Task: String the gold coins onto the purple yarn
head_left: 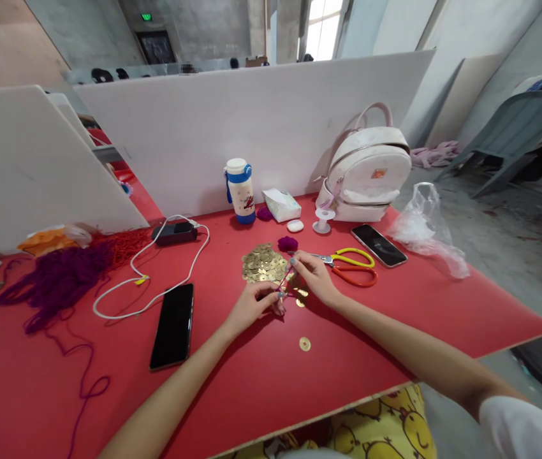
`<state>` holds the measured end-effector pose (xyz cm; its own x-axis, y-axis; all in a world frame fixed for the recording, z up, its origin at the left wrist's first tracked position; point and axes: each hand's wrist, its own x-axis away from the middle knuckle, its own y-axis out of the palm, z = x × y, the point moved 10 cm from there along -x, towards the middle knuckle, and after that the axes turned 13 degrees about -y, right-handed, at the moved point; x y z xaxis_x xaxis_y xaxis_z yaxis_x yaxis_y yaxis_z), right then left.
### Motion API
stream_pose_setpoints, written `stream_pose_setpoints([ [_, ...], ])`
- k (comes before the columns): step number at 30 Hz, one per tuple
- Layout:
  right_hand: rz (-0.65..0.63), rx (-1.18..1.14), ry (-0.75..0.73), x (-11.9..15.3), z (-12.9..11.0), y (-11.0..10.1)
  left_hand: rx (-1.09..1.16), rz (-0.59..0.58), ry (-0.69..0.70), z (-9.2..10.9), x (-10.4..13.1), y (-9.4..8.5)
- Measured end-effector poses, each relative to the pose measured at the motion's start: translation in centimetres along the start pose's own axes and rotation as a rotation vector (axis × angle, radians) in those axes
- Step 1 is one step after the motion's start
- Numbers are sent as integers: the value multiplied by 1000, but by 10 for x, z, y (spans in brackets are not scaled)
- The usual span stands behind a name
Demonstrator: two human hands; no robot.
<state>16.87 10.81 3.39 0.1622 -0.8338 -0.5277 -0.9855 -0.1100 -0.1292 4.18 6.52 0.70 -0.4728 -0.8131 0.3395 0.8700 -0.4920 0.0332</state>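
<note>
Both hands work close together over the red table (pixel 233 389). My left hand (pixel 260 302) is closed in a pinch on a thin purple yarn (pixel 286 278). Higher and to the right, my right hand (pixel 313 274) pinches the same yarn, which runs between the two hands. Whether a coin sits on the yarn at the left fingertips is too small to tell. Just beyond the hands lies a pile of brass-coloured coins (pixel 261 261). A few loose coins lie under the right hand, and one holed coin (pixel 304 344) rests nearer the table's front edge.
Scissors (pixel 354 258) with yellow and orange handles lie right of my right hand. Around are a small purple yarn ball (pixel 288 243), a spool (pixel 323 220), phones (pixel 172 326) (pixel 379 245), a bottle (pixel 241 191), a backpack (pixel 366 172), a white cable (pixel 132 271) and tangled purple yarn (pixel 60 280).
</note>
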Motion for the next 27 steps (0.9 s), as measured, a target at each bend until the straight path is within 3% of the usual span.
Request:
stream_pose_setpoints([
  [3, 15, 272, -166, -3, -14, -6, 27, 67, 2, 2, 1, -7],
  [7, 115, 501, -230, 0, -27, -15, 17, 266, 36, 6, 1, -31],
  [9, 89, 504, -246, 3, -32, -11, -6, 372, 106, 11, 4, -44],
  [11, -16, 474, -262, 5, -37, 4, -33, 441, 165, 15, 7, -52],
  [14, -183, 409, -249, 11, -36, 28, -73, 476, 201, 17, 10, -55],
  [18, -263, 295, -211, 17, -24, 46, -115, 487, 249, 24, 15, -51],
  [22, -303, 204, -215, 20, -19, 55, -143, 504, 221, 25, 14, -50],
  [27, -381, 316, -312, 20, -38, 55, -206, 534, 142, 20, 10, -61],
])
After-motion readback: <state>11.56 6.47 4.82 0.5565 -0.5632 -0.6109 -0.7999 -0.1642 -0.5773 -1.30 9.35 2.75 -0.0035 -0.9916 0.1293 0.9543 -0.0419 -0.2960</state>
